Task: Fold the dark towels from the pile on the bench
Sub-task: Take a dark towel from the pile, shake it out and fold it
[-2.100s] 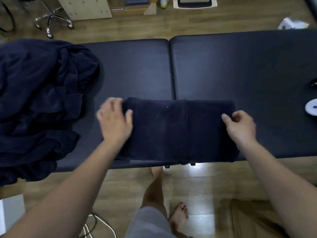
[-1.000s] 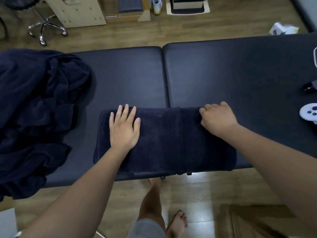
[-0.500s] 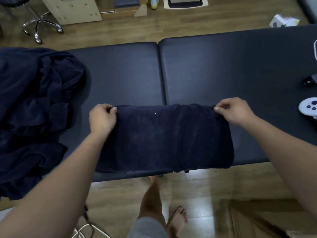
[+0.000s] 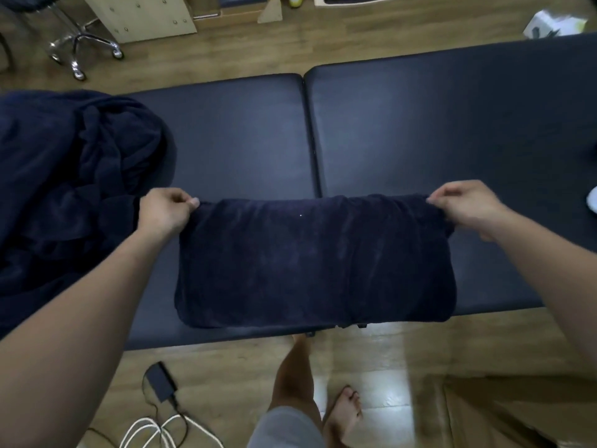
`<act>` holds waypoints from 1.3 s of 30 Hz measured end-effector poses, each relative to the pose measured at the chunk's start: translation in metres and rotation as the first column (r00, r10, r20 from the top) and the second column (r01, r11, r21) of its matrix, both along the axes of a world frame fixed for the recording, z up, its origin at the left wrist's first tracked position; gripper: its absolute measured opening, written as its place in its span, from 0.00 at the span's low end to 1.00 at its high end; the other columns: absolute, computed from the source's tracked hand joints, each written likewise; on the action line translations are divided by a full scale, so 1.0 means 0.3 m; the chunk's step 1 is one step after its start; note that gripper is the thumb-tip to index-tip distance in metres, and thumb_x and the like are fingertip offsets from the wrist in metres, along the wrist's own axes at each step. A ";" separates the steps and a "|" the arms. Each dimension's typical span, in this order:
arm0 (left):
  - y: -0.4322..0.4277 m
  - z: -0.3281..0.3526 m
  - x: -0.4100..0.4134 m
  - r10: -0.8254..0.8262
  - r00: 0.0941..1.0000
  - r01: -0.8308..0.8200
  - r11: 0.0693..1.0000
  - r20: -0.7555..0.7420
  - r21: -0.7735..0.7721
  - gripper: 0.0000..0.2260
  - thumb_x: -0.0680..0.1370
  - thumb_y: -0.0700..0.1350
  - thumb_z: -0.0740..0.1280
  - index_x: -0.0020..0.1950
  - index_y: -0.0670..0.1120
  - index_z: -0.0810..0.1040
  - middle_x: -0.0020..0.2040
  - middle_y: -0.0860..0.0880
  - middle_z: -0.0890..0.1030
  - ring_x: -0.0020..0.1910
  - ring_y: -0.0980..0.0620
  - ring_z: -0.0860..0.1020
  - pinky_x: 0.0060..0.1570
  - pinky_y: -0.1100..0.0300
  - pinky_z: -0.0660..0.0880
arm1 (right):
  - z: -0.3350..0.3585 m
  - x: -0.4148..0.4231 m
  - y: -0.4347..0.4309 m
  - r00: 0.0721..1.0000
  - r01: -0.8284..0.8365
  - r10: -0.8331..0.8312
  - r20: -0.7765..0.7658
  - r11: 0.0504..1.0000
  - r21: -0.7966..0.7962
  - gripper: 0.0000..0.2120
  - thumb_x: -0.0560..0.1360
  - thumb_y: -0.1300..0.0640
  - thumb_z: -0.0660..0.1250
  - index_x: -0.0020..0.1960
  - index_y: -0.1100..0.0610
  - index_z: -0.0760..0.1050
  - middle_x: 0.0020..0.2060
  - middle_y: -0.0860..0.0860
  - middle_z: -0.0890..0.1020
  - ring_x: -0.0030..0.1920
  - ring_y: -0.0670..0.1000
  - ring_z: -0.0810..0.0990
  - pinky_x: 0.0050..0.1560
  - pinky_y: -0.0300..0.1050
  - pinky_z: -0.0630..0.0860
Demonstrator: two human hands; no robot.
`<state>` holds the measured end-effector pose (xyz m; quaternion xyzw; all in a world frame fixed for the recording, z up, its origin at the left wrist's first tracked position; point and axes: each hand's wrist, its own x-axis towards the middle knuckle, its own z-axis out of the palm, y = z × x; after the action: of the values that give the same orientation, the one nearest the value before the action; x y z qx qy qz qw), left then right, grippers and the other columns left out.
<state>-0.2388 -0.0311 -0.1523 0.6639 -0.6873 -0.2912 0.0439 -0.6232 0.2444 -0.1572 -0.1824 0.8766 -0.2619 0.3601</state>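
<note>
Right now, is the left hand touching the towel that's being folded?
Touching. The head view shows the left hand pinching the far left corner of the folded towel.

No readable text anywhere in shot, tbh. White box (image 4: 549,21) on floor past far right corner of table has some dark print, way too blurry to make out. Tiny white speck on dark towel (image 4: 316,260) near its far edge, too small to tell if it's lettering. No legible brands, numbers or signs.
</note>
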 end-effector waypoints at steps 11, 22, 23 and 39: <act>0.033 -0.020 0.083 0.179 0.972 -0.152 0.974 -0.155 0.167 0.18 0.80 0.58 0.64 0.44 0.43 0.76 0.38 0.44 0.78 0.35 0.46 0.77 0.37 0.56 0.75 | -0.045 0.086 0.074 0.934 0.321 -0.341 -0.104 0.931 -0.174 0.10 0.74 0.45 0.67 0.45 0.51 0.79 0.42 0.51 0.82 0.43 0.55 0.80 0.47 0.55 0.78; 0.483 -0.114 0.330 0.255 0.904 -0.262 0.965 -0.344 0.028 0.10 0.82 0.47 0.64 0.48 0.43 0.79 0.43 0.47 0.80 0.45 0.51 0.75 0.48 0.53 0.70 | -0.036 0.330 0.404 0.949 0.310 -0.316 0.015 0.919 -0.242 0.10 0.81 0.55 0.63 0.41 0.53 0.78 0.34 0.47 0.79 0.37 0.50 0.76 0.37 0.46 0.75; 0.494 -0.119 0.351 0.251 0.900 -0.249 0.967 -0.357 0.053 0.08 0.82 0.46 0.65 0.48 0.43 0.79 0.43 0.47 0.79 0.45 0.51 0.75 0.49 0.53 0.70 | -0.042 0.334 0.428 0.939 0.344 -0.340 0.058 0.910 -0.232 0.09 0.80 0.60 0.64 0.42 0.54 0.77 0.35 0.50 0.79 0.37 0.51 0.76 0.36 0.43 0.75; 0.582 -0.086 0.377 0.496 0.821 -0.490 0.866 -0.284 0.096 0.08 0.78 0.44 0.67 0.40 0.50 0.71 0.42 0.48 0.77 0.43 0.49 0.75 0.52 0.50 0.76 | -0.048 0.438 0.506 0.788 0.612 -0.588 0.184 0.781 -0.126 0.13 0.77 0.66 0.65 0.39 0.53 0.67 0.40 0.58 0.75 0.24 0.45 0.76 0.19 0.36 0.68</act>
<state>-0.1256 0.1434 -0.1783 0.7674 -0.4750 -0.3732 0.2149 -0.4919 0.3963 -0.1717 0.0929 0.8356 -0.4520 0.2981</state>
